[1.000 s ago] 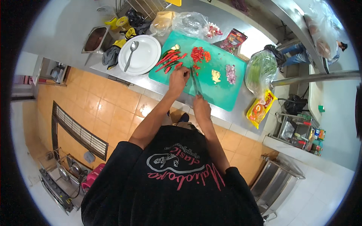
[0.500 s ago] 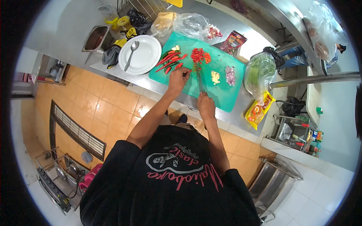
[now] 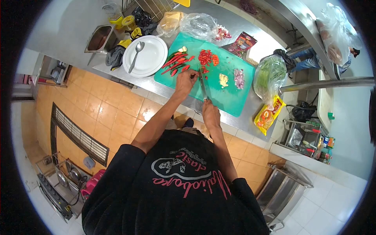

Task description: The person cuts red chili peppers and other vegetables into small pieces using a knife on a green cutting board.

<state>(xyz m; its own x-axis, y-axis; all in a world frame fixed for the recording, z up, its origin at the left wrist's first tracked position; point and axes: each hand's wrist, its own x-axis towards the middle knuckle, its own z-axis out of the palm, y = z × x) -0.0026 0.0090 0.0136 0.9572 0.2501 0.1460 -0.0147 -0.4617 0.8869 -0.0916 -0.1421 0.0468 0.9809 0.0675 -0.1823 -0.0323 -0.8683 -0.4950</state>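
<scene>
My right hand grips a kitchen knife, its blade pointing away over the green cutting board. At the board's near edge, my left hand has its fingers pinched together close to the blade's tip; what they hold is small, dark and mostly hidden. Just beyond that hand lie whole red and green chilies, with a few pale garlic cloves above them. Chopped red chili is heaped past the knife. Chopped garlic and diced shallot form two small piles to the right.
Left of the board, a white plate bears a spoon. A bag of green vegetables and a yellow packet lie to the right. Clear plastic bags sit behind. Another person stands beyond the metal shelf.
The knife and my right hand have shifted slightly left, bringing the blade closer to my left fingers. My left hand stays almost in place.
</scene>
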